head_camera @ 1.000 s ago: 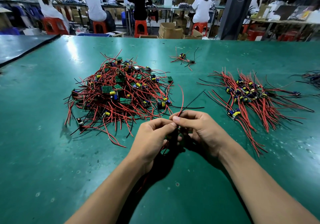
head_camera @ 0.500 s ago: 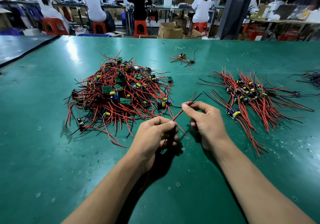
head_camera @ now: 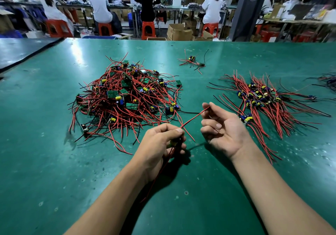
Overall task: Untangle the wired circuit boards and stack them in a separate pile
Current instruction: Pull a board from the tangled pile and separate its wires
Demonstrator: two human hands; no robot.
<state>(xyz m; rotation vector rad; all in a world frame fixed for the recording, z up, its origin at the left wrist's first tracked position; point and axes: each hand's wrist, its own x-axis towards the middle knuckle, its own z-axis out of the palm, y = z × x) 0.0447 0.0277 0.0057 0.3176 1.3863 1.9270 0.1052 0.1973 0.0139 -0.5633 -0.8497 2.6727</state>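
The little board (head_camera: pixel 173 142) is clutched in the left hand (head_camera: pixel 160 143), just above the table (head_camera: pixel 54 162). The right hand (head_camera: pixel 223 129) pinches its red wire (head_camera: pixel 194 116). It looks light and floppy-tailed, so grip the board's edges. The tangled heap (head_camera: pixel 127 98) lies beyond, the sorted pile (head_camera: pixel 263 98) to the right.

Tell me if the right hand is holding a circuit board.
No: the right hand pinches only the end of a red wire; the left hand grips the circuit board.
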